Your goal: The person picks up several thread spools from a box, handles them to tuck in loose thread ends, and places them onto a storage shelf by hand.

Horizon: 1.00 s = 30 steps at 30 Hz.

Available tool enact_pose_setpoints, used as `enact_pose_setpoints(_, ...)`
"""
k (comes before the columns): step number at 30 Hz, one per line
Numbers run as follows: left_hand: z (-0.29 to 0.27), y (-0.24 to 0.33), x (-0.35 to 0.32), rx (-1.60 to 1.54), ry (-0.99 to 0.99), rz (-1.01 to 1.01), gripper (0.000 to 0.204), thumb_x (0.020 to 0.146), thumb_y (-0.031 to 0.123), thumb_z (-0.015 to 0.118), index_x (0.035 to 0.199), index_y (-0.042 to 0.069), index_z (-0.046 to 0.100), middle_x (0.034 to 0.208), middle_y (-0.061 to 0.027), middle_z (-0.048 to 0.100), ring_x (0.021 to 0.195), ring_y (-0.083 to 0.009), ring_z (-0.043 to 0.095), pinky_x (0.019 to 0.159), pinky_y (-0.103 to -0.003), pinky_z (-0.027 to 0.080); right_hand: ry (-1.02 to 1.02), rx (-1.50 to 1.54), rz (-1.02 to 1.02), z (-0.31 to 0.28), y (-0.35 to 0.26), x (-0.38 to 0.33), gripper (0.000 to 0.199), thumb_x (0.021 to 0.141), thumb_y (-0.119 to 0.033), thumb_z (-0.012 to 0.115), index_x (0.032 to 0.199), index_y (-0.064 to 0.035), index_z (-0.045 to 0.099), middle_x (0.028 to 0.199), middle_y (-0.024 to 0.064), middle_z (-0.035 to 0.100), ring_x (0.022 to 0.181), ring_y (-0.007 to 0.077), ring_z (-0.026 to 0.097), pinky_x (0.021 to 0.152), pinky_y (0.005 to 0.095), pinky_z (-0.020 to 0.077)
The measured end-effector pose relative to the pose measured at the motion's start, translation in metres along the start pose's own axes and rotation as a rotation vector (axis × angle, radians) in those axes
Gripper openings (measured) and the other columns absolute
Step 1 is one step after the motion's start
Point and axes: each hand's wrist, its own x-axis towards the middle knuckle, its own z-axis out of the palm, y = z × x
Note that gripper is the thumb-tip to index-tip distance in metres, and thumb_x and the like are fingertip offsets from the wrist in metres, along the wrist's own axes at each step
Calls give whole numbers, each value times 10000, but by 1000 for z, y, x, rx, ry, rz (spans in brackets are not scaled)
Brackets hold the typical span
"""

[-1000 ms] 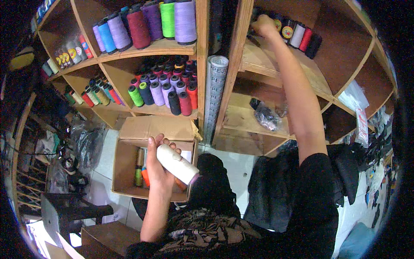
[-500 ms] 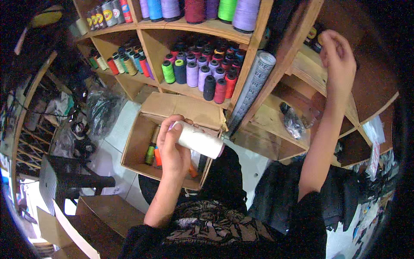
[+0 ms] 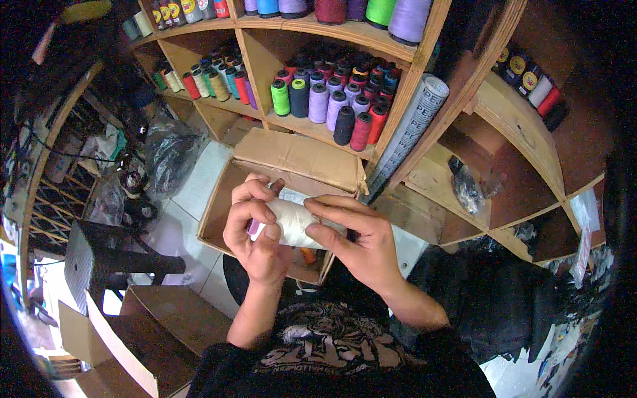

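Observation:
A spool of white thread [image 3: 292, 223] lies sideways between my two hands, above an open cardboard box [image 3: 215, 229]. My left hand [image 3: 255, 235] wraps its fingers and thumb round the left end, where a purple core edge shows. At the right part of the spool, my right hand [image 3: 355, 239] pinches the thread surface between thumb and fingers. Whether a loose thread end is between those fingertips is too small to tell. Inside the box an orange item [image 3: 308, 256] shows below the spool; the rest of the contents is mostly hidden by my hands.
Wooden shelves [image 3: 332, 28] with many coloured thread spools [image 3: 318, 106] stand ahead. A tall printed roll [image 3: 415, 126] leans beside them. More shelving [image 3: 517, 119] is on the right. A dark plastic stool [image 3: 106, 255] and another open carton [image 3: 159, 331] are at the left.
My right hand has come down from the right-hand shelf to the white spool and taken hold of it. The spool has turned more level in my left hand, and the view has shifted.

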Motion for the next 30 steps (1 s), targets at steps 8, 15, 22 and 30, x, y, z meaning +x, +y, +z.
enact_pose_setpoints(8, -8, 2, -4, 76, 2, -23, 222, 689, 213, 577, 760, 57, 436, 999, -144, 458, 1103, -313, 385, 969, -457, 269, 198, 194, 285, 2, -5, 9, 138, 818, -150, 619, 848, -18, 644, 824, 70, 655, 783, 137, 601, 710, 257, 461)
enact_pose_setpoints(15, -29, 10, 3, -231, 116, -91, 189, 690, 189, 540, 766, 78, 407, 976, -141, 432, 1087, -328, 382, 907, -497, 364, 597, -196, 195, -82, 22, 8, 227, 860, -226, 572, 823, -10, 629, 769, 46, 647, 703, 103, 560, 661, 242, 426)
enact_pose_setpoints(22, -29, 10, 3, -417, 162, -229, 188, 683, 196, 551, 770, 90, 422, 977, -100, 427, 1100, -291, 367, 939, -513, 353, 346, -725, 268, -119, 81, -23, 268, 709, -99, 710, 946, -4, 627, 963, 89, 628, 831, 162, 593, 757, 271, 468)
enact_pose_setpoints(30, -16, 22, 2, -587, 164, -365, 144, 660, 186, 521, 724, 125, 406, 964, -63, 439, 1102, -268, 362, 936, -507, 350, -126, -126, -76, -30, -9, 19, 397, 714, -55, 677, 1102, -93, 596, 1033, 77, 594, 864, 192, 592, 746, 270, 478)
